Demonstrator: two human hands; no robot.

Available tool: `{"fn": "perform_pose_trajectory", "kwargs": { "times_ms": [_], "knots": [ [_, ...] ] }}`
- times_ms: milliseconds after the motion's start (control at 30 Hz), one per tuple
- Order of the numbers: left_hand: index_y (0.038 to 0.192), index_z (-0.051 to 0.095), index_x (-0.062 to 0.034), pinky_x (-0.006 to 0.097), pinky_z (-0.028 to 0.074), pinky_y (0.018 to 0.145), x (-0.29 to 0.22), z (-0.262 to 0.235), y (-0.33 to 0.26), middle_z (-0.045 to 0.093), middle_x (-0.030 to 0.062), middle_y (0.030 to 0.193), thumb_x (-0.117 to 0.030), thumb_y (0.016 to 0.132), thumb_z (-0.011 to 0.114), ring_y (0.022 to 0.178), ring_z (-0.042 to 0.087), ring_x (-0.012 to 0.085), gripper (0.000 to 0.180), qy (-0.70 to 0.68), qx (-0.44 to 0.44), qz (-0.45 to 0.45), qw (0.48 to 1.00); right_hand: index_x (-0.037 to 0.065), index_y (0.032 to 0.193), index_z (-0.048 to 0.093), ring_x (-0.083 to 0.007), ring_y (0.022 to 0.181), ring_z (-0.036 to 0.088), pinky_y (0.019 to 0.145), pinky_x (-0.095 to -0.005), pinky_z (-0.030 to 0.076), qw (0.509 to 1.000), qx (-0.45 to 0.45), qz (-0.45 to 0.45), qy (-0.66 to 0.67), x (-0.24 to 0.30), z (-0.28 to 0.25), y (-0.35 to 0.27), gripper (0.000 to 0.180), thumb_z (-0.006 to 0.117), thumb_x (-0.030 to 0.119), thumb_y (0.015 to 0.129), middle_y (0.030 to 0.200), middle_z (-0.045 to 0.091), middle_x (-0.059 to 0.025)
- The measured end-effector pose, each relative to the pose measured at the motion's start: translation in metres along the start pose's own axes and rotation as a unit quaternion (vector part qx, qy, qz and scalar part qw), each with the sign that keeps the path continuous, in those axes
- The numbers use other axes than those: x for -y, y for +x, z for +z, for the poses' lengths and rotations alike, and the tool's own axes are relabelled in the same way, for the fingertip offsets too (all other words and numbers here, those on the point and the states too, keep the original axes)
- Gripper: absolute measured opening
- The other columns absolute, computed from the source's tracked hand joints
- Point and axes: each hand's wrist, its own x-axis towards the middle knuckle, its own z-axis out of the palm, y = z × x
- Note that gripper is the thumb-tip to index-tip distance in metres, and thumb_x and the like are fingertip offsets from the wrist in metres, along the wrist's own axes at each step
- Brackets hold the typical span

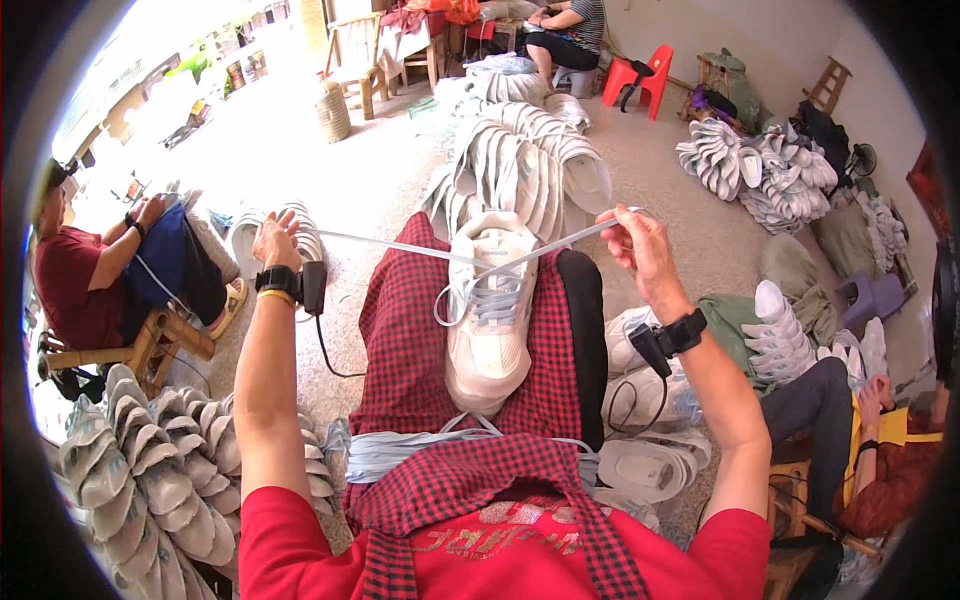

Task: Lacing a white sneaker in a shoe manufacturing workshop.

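Observation:
A white sneaker upper (488,345) rests between my knees on the red-and-black checked apron (400,310), its toe toward me. Pale blue-grey lace (497,305) crosses its lower eyelets. From the upper part of the lacing, two lace ends run outward, stretched nearly straight and crossing over the tongue. My left hand (276,243), fingers closed, grips one end out to the left. On the right, my right hand (640,245) pinches the other end between thumb and fingers. A bundle of pale blue laces (375,457) lies across my lap.
Rows of stacked shoe uppers (510,170) lie ahead on the floor, with more piles at lower left (150,470) and far right (770,175). Co-workers sit at left (90,270), right (890,470) and far back (570,40). A red chair (640,80) stands behind.

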Motion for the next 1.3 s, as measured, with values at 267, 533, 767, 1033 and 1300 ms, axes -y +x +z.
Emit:
{"fn": "perform_pose_trajectory", "kwargs": {
  "times_ms": [267,533,767,1033,1300],
  "knots": [
    [0.141,0.044,-0.0035,0.029,0.051,0.057,0.002,0.057,-0.123,0.070,0.0172,0.105,-0.021,0.092,0.066,0.075,0.069,0.0203,0.056,0.324,0.195,0.150,0.914,0.001,0.105,0.068,-0.0042,0.061,0.056,0.047,-0.0179,0.038,0.998,0.007,0.024,0.055,-0.008,-0.002,0.005,0.039,0.052,0.037,0.101,0.080,0.067,-0.0025],
    [0.083,0.065,0.0017,0.037,0.048,0.068,0.007,0.092,-0.261,0.061,0.0135,0.084,-0.020,0.084,0.070,0.076,0.060,0.0259,0.023,0.501,0.388,0.397,0.664,0.002,0.105,0.068,-0.0048,0.062,0.057,0.048,-0.0179,0.038,0.996,-0.005,0.027,0.089,-0.014,0.002,0.006,0.037,0.053,0.035,0.100,0.080,0.066,-0.0018],
    [0.081,0.061,0.0055,0.034,0.046,0.070,-0.016,0.098,-0.228,0.060,0.0088,0.078,-0.028,0.097,0.055,0.075,0.056,0.0183,0.037,0.412,0.548,0.102,0.721,0.002,0.103,0.067,-0.0046,0.062,0.057,0.048,-0.0186,0.039,0.990,-0.020,0.040,0.135,-0.016,-0.004,0.005,0.034,0.053,0.033,0.101,0.078,0.066,-0.0006],
    [0.083,0.061,-0.0002,0.029,0.044,0.073,-0.018,0.101,-0.216,0.059,0.0054,0.085,-0.031,0.092,0.063,0.077,0.053,0.0128,0.032,0.379,0.549,0.183,0.722,0.003,0.103,0.067,-0.0063,0.060,0.057,0.046,-0.0188,0.038,0.978,-0.084,-0.033,0.191,-0.020,-0.063,0.018,0.030,0.053,0.029,0.102,0.077,0.064,-0.0004],
    [0.099,0.066,-0.0009,0.031,0.049,0.068,-0.001,0.101,-0.220,0.059,0.0115,0.094,-0.016,0.081,0.070,0.076,0.058,0.0196,0.024,0.426,0.447,0.228,0.753,0.003,0.112,0.064,-0.0093,0.064,0.062,0.045,-0.0194,0.039,0.933,-0.269,-0.038,0.236,-0.010,-0.148,0.010,0.028,0.059,0.027,0.099,0.082,0.069,-0.0033]
  ]
}}
